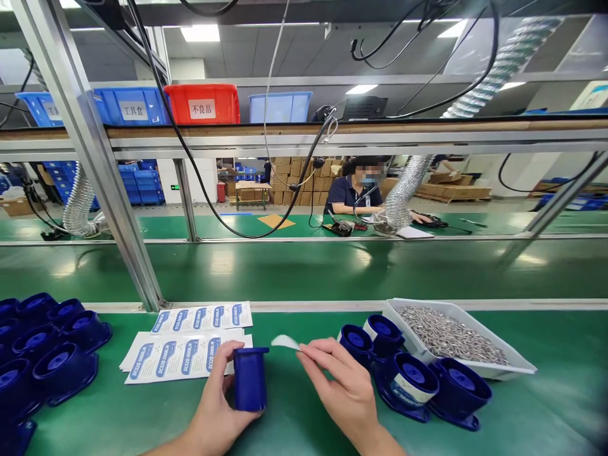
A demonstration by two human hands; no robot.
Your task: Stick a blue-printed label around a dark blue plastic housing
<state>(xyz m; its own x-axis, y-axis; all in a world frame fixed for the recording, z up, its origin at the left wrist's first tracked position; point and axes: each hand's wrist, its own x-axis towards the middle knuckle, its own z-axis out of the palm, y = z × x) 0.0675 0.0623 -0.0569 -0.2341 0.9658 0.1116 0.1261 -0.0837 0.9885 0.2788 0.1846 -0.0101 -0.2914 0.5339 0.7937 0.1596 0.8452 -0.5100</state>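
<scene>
My left hand (pixel 216 405) is closed around a dark blue plastic housing (pixel 250 380), a short cylinder held on its side with its flange at the top. My right hand (pixel 339 386) pinches one end of a small white label (pixel 285 342), which curves toward the housing but stays apart from it. The label's print does not show from here. Behind my left hand lie sheets of printed blue-and-white labels (pixel 166 358), partly covered by my fingers. Right of my right hand stand several blue housings (pixel 413 380), some with a label around the side.
More blue housings (pixel 57 367) crowd the left side of the green table (pixel 304 437). A white tray (pixel 522 367) of small metal parts stands at the right. A metal post (pixel 114 190) rises at the back left; cables (pixel 199 190) hang ahead. A co-worker (pixel 354 190) sits across.
</scene>
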